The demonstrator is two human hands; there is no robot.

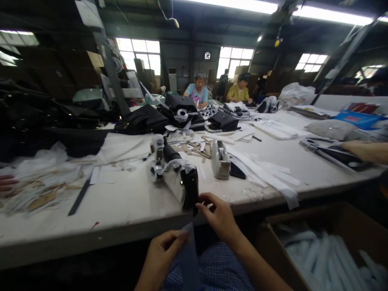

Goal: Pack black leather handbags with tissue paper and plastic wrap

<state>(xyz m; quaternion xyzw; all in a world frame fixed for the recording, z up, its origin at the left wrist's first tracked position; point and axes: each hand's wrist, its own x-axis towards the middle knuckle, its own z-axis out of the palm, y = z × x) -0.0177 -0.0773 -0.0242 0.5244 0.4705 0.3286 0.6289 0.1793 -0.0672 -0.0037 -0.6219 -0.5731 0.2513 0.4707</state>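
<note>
1. Bag [190, 188]: in head view, stands near front edge of table [127, 202]; shows black side, pale face partly under clear film, and small gold stud.
2. Left hand [165, 252]: pinches strip [187, 258] between thumb and fingers, just below table edge.
3. Strip: hangs down from that pinch, pale and translucent, in front of blue checked cloth [222, 266].
4. Right hand [220, 216]: reaches to bag's near lower corner, with thumb and forefinger drawn close together; cannot tell whether grasping that corner or only touching it.
5. Wrapped part [157, 155]: stands just left of bag, under clear film.
6. Dispenser [220, 163]: sits right of bag, grey, just beside flat black object [237, 168].
7. White strips [269, 171]: lie loosely farther right, partly over table edge.
8. Scraps [197, 147]: lie behind bag, brown and white.
9. Dark strip [80, 198]: lies well left of bag.
10. Box [345, 214]: stands at lower right, holds white rolls [321, 254].
11. Co-worker's hand [7, 186]: enters at left edge, near heaped scraps [42, 194].
12. Two people [196, 93]: work across table, beyond black bags [222, 120].
</note>
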